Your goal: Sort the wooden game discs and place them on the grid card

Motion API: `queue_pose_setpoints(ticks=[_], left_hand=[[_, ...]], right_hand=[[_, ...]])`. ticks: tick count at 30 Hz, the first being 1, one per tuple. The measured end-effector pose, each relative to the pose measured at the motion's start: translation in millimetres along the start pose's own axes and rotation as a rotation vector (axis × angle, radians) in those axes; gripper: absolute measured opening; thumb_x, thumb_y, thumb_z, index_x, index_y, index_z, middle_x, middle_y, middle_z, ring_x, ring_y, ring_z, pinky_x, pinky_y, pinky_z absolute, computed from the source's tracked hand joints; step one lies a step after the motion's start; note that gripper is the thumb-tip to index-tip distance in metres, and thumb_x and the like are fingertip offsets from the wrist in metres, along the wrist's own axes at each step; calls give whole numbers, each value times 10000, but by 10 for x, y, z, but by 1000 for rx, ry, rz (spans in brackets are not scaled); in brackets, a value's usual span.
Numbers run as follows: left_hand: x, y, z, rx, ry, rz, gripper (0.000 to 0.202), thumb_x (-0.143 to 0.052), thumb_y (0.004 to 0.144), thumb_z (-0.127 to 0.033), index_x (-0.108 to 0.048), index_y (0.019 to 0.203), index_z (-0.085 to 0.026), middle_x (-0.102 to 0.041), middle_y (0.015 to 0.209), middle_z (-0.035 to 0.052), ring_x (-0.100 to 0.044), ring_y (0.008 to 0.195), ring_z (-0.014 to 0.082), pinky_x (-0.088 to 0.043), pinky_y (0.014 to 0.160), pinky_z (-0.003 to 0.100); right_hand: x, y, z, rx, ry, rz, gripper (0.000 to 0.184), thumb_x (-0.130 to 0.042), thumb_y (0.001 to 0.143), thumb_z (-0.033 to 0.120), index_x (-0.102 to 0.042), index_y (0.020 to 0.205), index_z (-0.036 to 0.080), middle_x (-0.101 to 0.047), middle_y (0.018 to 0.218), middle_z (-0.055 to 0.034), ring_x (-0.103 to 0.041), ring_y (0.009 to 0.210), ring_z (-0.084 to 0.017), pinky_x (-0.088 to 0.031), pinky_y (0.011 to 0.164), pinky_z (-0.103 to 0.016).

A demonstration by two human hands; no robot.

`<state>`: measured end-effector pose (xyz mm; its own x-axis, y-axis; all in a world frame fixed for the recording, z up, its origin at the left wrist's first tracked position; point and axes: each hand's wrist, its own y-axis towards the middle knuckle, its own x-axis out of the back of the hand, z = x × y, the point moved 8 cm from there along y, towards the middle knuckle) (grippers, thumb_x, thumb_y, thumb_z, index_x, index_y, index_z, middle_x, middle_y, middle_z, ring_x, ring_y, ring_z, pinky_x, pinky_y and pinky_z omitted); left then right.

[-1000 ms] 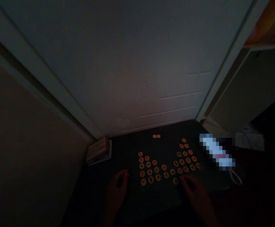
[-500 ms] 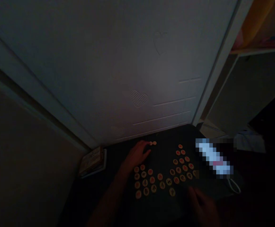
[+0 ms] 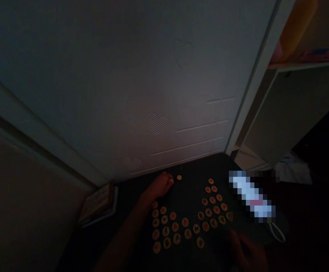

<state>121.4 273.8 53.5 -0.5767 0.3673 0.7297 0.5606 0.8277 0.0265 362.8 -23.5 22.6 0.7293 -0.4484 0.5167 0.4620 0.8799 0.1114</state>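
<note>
The left hand reaches to the back of the worktop, its fingertips pinching what looks, in this dim light, like a pale piece. A second piece lies just beside them, to the right. Close behind rises a panel with embossed hearts, bounding the reach. Nearer the body, lettered discs lie beside the left forearm; more discs stretch rightward, between both hands. The right hand curls near them, its grip too dark to tell. Farther out are stacked boxes, left, and a blurred bright object, right.
</note>
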Motion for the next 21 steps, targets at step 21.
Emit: queue_pose_setpoints(ticks=[21], left_hand=[[608, -1645, 734, 474, -833, -306, 508, -687, 837, -533, -680, 1186, -164, -693, 1258, 170, -695, 890, 174, -554, 786, 306]], right_hand=[[-1897, 1597, 1480, 574, -385, 615, 276, -534, 913, 102, -678, 1145, 142, -668, 1155, -153, -628, 1049, -243, -447, 968, -347]])
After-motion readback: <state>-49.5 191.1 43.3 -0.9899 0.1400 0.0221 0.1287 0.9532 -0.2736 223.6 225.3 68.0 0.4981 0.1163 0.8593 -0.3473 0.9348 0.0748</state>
